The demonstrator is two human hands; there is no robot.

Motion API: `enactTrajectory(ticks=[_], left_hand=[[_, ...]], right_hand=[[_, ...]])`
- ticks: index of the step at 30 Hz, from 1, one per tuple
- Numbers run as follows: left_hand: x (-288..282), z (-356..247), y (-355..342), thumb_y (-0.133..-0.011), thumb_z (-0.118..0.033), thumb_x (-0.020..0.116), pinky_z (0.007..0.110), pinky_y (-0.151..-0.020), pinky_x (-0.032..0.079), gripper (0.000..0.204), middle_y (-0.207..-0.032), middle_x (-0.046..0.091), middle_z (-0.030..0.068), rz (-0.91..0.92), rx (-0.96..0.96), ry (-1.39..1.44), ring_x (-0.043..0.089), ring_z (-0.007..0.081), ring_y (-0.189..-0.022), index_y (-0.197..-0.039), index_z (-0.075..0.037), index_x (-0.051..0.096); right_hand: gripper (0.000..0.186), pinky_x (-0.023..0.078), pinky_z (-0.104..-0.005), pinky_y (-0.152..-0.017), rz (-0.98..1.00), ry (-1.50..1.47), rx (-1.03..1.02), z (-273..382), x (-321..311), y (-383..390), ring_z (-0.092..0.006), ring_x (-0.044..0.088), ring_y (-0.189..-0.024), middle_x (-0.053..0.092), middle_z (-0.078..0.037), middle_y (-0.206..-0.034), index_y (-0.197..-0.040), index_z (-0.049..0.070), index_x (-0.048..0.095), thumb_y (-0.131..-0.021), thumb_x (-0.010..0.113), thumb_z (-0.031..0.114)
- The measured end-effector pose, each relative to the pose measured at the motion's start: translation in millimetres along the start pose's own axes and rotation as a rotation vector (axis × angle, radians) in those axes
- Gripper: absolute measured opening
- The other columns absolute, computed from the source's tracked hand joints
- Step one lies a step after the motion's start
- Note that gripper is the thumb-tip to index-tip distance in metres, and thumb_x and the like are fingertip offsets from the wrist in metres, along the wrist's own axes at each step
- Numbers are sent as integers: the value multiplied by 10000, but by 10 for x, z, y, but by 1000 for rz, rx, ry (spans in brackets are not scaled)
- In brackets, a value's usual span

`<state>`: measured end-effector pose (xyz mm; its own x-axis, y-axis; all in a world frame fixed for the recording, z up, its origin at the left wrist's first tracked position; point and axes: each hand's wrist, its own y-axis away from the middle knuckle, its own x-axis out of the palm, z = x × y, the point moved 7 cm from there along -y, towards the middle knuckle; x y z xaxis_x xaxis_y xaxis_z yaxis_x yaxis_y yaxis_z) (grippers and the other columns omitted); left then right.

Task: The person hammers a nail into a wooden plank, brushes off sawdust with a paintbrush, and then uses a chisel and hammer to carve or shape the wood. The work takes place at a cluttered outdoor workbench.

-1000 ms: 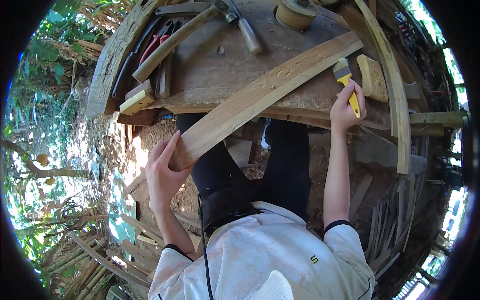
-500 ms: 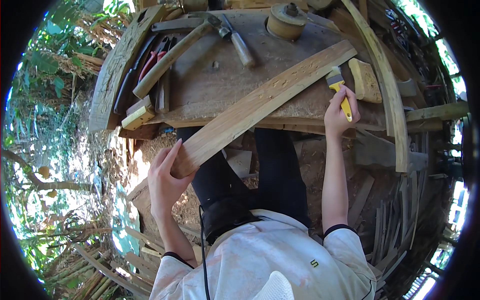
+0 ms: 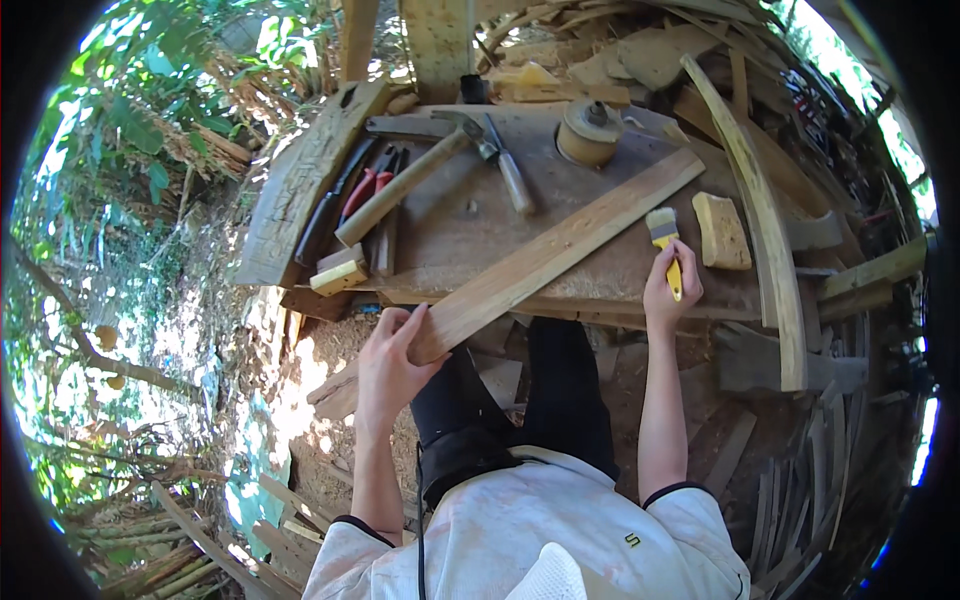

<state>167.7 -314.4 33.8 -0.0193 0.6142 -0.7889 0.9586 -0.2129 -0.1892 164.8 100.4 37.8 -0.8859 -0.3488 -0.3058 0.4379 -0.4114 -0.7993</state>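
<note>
A long wooden board (image 3: 560, 256) lies slantwise over the workbench, its near left end sticking out past the front edge. My left hand (image 3: 393, 353) grips that near end, thumb on one side and fingers on the other. In my right hand (image 3: 672, 285) is a paintbrush (image 3: 664, 232) with a yellow handle and pale bristles, held just right of the board and apart from it. A pale wood block (image 3: 722, 231) rests on the bench to the right of the brush.
On the workbench (image 3: 450, 235) lie a hammer (image 3: 408, 184), a chisel (image 3: 512, 180), red-handled pliers (image 3: 366, 190) and a small wood block (image 3: 339, 276). A round lidded container (image 3: 590, 132) stands at the back. A curved timber (image 3: 757, 200) flanks the right side; a thick slab (image 3: 305, 190) flanks the left.
The view has tilted, so the bench sits lower in the picture. The brush has drawn back from beside the board's far end toward me. My left hand still grips the board.
</note>
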Motion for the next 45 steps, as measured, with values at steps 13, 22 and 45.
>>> enactTrajectory(ticks=[13,22,45], left_hand=[[140,-287,-95,-601,-217,920,440,-1014,468,720,-1173,666,101,-193,68,-43,589,322,-1115,-1259,-37,690],[141,-359,-154,-629,-240,914,437,-1020,481,685,-1222,703,108,-203,82,-88,619,329,-1116,-1248,-43,697],[170,-349,-324,-736,-255,894,432,-998,505,579,-1173,729,157,-205,-22,-29,646,328,-1129,-1223,-3,710]], right_hand=[[283,550,-406,-784,222,66,73,119,81,-120,-341,711,-915,723,-159,-1011,-1193,7,686,-916,692,63],[494,538,-430,-888,352,84,132,23,72,-122,-385,674,-1056,691,-162,-1163,-1377,31,609,-891,602,-52],[517,533,-399,-662,429,127,212,-3,105,-184,-248,630,-716,603,-57,-827,-1313,16,622,-893,755,287]])
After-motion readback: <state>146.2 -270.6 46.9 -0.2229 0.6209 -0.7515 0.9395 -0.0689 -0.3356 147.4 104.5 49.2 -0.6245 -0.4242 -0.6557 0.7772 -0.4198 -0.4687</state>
